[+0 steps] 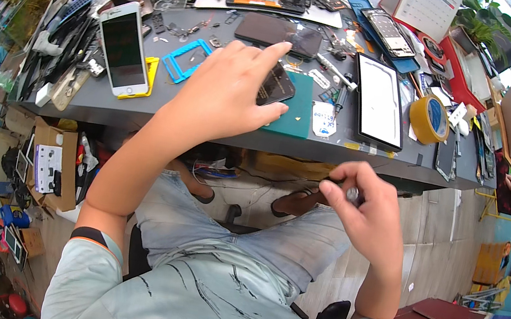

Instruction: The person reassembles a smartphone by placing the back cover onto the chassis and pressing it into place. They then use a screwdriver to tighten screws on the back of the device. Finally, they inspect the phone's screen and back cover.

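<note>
My left hand (230, 91) spreads its fingers and thumb over a dark phone (277, 87) at the desk's front edge. The hand covers the phone's left part, and whether it presses on it I cannot tell. Under the phone lies a green mat (294, 115). Off the desk's front edge, above my right thigh, my right hand (370, 202) is closed around a small object with a grey rounded end (352, 194). Most of that object is hidden in the fingers. Behind my left hand another dark phone (257, 28) lies flat.
A white phone (126, 50) leans at the left, near a blue frame (185, 61). Right of the mat are a white label (324, 120), a black-edged tray (380, 102) and a yellow tape roll (429, 119). Small parts litter the grey desk (207, 128). A calendar (423, 8) stands behind.
</note>
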Motion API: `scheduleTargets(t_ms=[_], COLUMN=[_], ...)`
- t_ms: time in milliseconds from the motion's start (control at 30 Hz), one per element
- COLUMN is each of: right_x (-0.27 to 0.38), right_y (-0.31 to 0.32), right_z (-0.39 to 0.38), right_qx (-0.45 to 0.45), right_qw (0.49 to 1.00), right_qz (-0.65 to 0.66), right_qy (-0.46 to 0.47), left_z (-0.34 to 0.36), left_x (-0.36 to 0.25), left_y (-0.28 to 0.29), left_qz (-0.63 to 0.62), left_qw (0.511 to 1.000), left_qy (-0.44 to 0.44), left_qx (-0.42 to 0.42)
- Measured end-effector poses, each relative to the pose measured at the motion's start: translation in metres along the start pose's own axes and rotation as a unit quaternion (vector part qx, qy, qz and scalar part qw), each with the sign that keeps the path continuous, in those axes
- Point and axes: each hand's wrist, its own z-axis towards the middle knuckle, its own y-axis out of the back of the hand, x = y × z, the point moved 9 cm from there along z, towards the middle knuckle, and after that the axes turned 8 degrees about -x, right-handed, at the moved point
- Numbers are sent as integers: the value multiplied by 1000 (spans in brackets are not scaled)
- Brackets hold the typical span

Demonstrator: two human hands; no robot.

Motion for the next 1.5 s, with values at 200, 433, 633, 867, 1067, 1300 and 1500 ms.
scheduleTargets(t_ms=[200,433,633,867,1067,1300,1500], right_x=[10,13,-3,1,6,87,95], right_y=[-18,-24,-51,-57,-49,-55,-111], right_z=[38,96,130,142,131,68,53], right_qx=[-13,-134,-165,-162,-233,-260,-236], right_qw=[998,978,964,958,945,921,925], right_qz=[59,-91,-182,-218,-172,-9,-65], right_qy=[7,131,104,94,152,290,291], left_z=[8,13,10,15,17,16,15], left_x=[12,3,6,40,90,115,108], left_y=[-5,-6,14,36,20,5,5], left_qz=[-8,-86,-114,-110,-352,-529,-545], left_qw=[998,996,991,984,892,747,714], left_qy=[25,25,28,80,254,325,326], left_qx=[62,9,-62,-114,-129,-237,-294])
